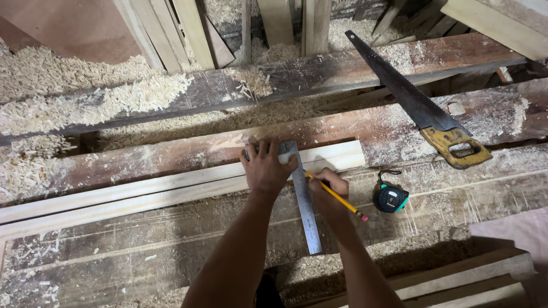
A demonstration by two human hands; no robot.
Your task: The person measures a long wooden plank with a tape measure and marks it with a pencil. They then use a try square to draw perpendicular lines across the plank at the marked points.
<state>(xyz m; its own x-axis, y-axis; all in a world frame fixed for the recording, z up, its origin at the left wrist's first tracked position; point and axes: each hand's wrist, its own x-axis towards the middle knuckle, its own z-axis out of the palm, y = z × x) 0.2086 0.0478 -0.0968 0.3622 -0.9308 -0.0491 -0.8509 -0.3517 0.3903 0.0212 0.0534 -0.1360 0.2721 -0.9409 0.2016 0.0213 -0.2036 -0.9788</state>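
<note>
Two pale wood strips (pixel 171 188) lay along the workbench (pixel 456 188); left hand (pixel 265 168) pressed flat, fingers spread, on the steel square (pixel 302 199) across them, right hand (pixel 328 191) pinched a yellow pencil (pixel 337 197) beside its blade; saw (pixel 416 102), tape measure (pixel 390 198) nearby

Both bare forearms rise from the bottom middle of the frame and angle toward the centre. The left hand (pixel 266 168) lies palm down just above centre, fingers spread flat and pointing to the top of the frame, wrist straight. The right hand (pixel 329 188) sits just beside it, lower right, curled into a loose fist with fingers pinched in a writing grip, knuckles upward.
</note>
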